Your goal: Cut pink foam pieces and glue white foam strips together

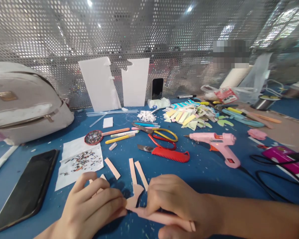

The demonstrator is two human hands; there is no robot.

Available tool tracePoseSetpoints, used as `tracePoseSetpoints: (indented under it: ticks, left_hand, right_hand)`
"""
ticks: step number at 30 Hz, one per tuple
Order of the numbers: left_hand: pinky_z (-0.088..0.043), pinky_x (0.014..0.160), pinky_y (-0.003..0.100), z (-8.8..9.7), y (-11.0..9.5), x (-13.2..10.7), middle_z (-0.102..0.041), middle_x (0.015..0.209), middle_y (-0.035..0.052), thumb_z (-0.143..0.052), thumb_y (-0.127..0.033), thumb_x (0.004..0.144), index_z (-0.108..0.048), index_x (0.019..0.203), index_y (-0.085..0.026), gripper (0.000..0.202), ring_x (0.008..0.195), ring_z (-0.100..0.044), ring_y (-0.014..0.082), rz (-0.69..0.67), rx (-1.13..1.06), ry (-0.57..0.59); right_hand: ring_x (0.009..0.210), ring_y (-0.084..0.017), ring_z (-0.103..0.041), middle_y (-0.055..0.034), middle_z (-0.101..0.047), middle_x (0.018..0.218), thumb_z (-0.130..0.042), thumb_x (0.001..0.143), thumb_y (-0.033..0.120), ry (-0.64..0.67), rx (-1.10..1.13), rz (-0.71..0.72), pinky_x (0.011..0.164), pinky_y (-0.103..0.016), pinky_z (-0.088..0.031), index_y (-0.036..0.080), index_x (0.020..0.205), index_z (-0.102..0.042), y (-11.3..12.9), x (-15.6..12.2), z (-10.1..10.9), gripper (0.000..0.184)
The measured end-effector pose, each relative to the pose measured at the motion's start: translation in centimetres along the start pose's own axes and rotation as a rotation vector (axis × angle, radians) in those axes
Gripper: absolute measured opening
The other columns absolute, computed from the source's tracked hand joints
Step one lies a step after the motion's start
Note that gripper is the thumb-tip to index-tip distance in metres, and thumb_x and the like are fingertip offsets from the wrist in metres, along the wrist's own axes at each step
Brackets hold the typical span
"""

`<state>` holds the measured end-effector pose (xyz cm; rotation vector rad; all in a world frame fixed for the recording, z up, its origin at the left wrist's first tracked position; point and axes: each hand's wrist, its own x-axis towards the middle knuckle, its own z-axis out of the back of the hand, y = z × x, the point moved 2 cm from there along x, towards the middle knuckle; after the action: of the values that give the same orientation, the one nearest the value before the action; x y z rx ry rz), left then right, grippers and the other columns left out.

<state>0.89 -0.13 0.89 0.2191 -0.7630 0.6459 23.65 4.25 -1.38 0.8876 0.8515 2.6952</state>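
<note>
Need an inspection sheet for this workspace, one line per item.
Surface: blue tabletop, white specks scattered.
Work pieces: shaped peach piece and peach rod; peach strips just beyond.
Clutter: red utility knife, blade exposed; scissors; paper scraps; smartphone lying flat.
Hands: left hand at the shaped peach piece's left end, grip unclear; right hand holds the peach rod.
Cables: black cord from pink glue gun, lying across the tabletop.
Surroundings: perforated panel behind, backpack at left.
</note>
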Motion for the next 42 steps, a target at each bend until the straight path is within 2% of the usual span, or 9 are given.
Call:
tracePoseSetpoints:
  ticks: [3, 8, 13, 17, 24, 27, 33, 42]
  left_hand:
    - [-0.037, 0.079, 0.035, 0.0, 0.0, 0.1, -0.077, 0.080, -0.0053, -0.056, -0.021, 0.106, -0.071, 0.088, -0.018, 0.024, 0.068, -0.062, 0.0123, -0.003, 0.005, 0.000]
    - [-0.037, 0.081, 0.036, -0.2, 0.0, -0.6, -0.078, 0.083, -0.0034, -0.056, -0.021, 0.105, -0.072, 0.091, -0.020, 0.021, 0.070, -0.062, 0.0136, 0.029, -0.014, 0.004]
    - [-0.038, 0.081, 0.035, -0.3, 0.0, -0.8, -0.077, 0.083, -0.0036, -0.057, -0.020, 0.105, -0.071, 0.093, -0.020, 0.019, 0.071, -0.063, 0.0137, 0.026, 0.005, 0.007]
    - [-0.038, 0.079, 0.035, -0.2, 0.1, -0.6, -0.077, 0.082, -0.0049, -0.056, -0.021, 0.106, -0.071, 0.091, -0.021, 0.021, 0.069, -0.063, 0.0124, 0.017, 0.013, 0.010]
    - [-0.037, 0.079, 0.036, -0.1, 0.0, -0.4, -0.077, 0.081, -0.0046, -0.055, -0.019, 0.106, -0.071, 0.090, -0.019, 0.022, 0.068, -0.062, 0.0131, 0.009, 0.008, 0.012]
    - [-0.037, 0.080, 0.035, -0.2, 0.0, -0.5, -0.077, 0.082, -0.0041, -0.057, -0.020, 0.105, -0.072, 0.091, -0.018, 0.020, 0.070, -0.063, 0.0133, 0.019, -0.010, 0.016]
    - [-0.036, 0.081, 0.035, -0.1, 0.0, -0.4, -0.077, 0.083, -0.0044, -0.057, -0.019, 0.105, -0.072, 0.092, -0.019, 0.021, 0.071, -0.061, 0.0134, 0.009, -0.003, 0.011]
    - [-0.037, 0.082, 0.035, -0.2, 0.2, -0.7, -0.077, 0.085, -0.0035, -0.059, -0.018, 0.104, -0.072, 0.092, -0.018, 0.018, 0.071, -0.062, 0.0129, -0.020, -0.010, 0.024]
  right_hand:
    - [0.073, -0.016, -0.063, -0.0045, -0.071, 0.086, -0.030, 0.107, 0.060, 0.053, -0.023, -0.024, 0.071, -0.030, -0.044, 0.019, 0.103, -0.056, -0.1, -0.2, -0.1, 0.049]
    - [0.072, -0.016, -0.063, -0.0043, -0.070, 0.083, -0.032, 0.106, 0.060, 0.037, -0.022, -0.028, 0.070, -0.030, -0.045, 0.018, 0.101, -0.056, 0.0, 0.0, -0.1, 0.049]
    - [0.063, -0.015, -0.059, -0.0017, -0.067, 0.073, -0.024, 0.107, 0.059, -0.053, 0.023, 0.011, 0.065, -0.027, -0.044, 0.018, 0.094, -0.058, 0.2, 0.2, 0.3, 0.055]
    - [0.069, -0.016, -0.062, -0.0040, -0.069, 0.078, -0.026, 0.107, 0.057, 0.020, 0.002, -0.021, 0.070, -0.030, -0.046, 0.017, 0.100, -0.058, 0.1, 0.0, 0.0, 0.052]
    - [0.070, -0.017, -0.062, -0.0038, -0.068, 0.078, -0.026, 0.107, 0.058, 0.042, 0.015, -0.037, 0.071, -0.030, -0.047, 0.018, 0.099, -0.056, 0.0, -0.1, -0.1, 0.051]
    - [0.062, -0.015, -0.058, -0.0015, -0.064, 0.071, -0.024, 0.107, 0.060, -0.027, 0.033, -0.012, 0.066, -0.028, -0.045, 0.019, 0.094, -0.056, 0.2, 0.1, 0.2, 0.054]
    - [0.058, -0.013, -0.053, 0.0010, -0.060, 0.068, -0.030, 0.106, 0.060, -0.108, 0.055, 0.005, 0.059, -0.025, -0.041, 0.019, 0.092, -0.058, 0.1, 0.4, 0.5, 0.051]
    - [0.057, -0.014, -0.050, -0.0003, -0.060, 0.067, -0.027, 0.106, 0.060, -0.106, 0.030, -0.030, 0.057, -0.027, -0.039, 0.018, 0.090, -0.058, 0.2, 0.1, 0.6, 0.053]
